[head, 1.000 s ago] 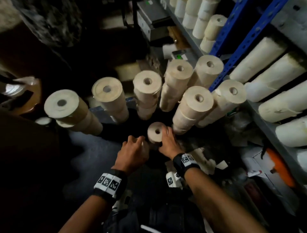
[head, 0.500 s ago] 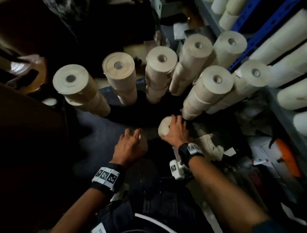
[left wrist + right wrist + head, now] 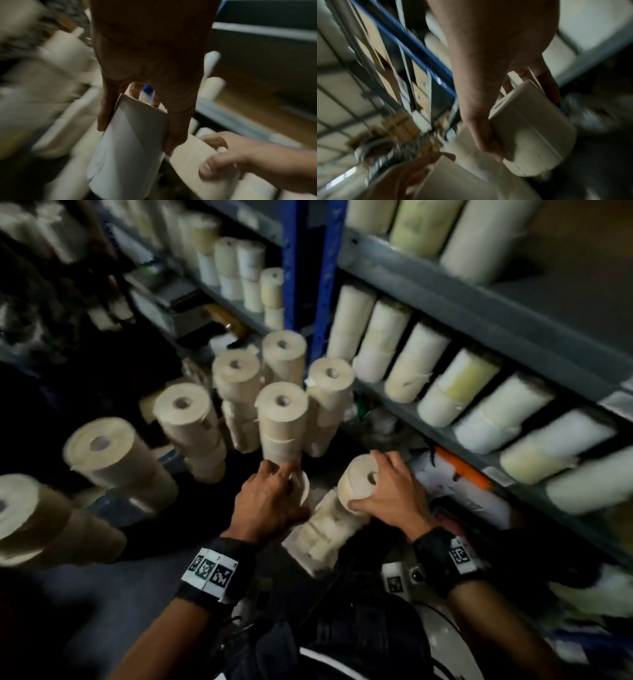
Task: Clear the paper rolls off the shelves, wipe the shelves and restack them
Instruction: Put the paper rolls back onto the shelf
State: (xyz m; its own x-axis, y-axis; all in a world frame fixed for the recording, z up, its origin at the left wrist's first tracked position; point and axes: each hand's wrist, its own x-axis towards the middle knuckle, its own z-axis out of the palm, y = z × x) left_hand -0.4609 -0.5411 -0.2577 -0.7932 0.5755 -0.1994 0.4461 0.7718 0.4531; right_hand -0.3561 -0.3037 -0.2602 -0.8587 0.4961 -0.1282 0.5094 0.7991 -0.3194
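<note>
The cream roll (image 3: 359, 484) is now sitting up off the floor in the right hand (image 3: 394, 494), its cored end tipped toward the camera, where half a second ago the same hand was only pressing down on it among the floor stacks. The left hand (image 3: 270, 501) is likewise lifting a whiter roll (image 3: 303, 486), just left of the first, the two rolls apart but close. Both hands are grasping, fingers curled round their rolls. The head is also swinging up, so the grey shelf (image 3: 445, 436) to the right of the right hand, still lined with lying rolls (image 3: 404, 361), is filling the frame (a judgement: these two are probably heading back there, so restacking is underway).

Beyond the hands, upright stacks (image 3: 281, 419) are standing on the floor, and a crumpled white cloth (image 3: 325, 529) is lying below the right-hand roll.

The left wrist view is showing what the head view is hiding: thumb and fingers (image 3: 178, 121) straddling the white roll's side (image 3: 130, 148). The right wrist view is showing the thumb (image 3: 481, 132) lying along the cream roll (image 3: 532, 138), with the blue upright (image 3: 412, 44) behind, heavily blurred.
</note>
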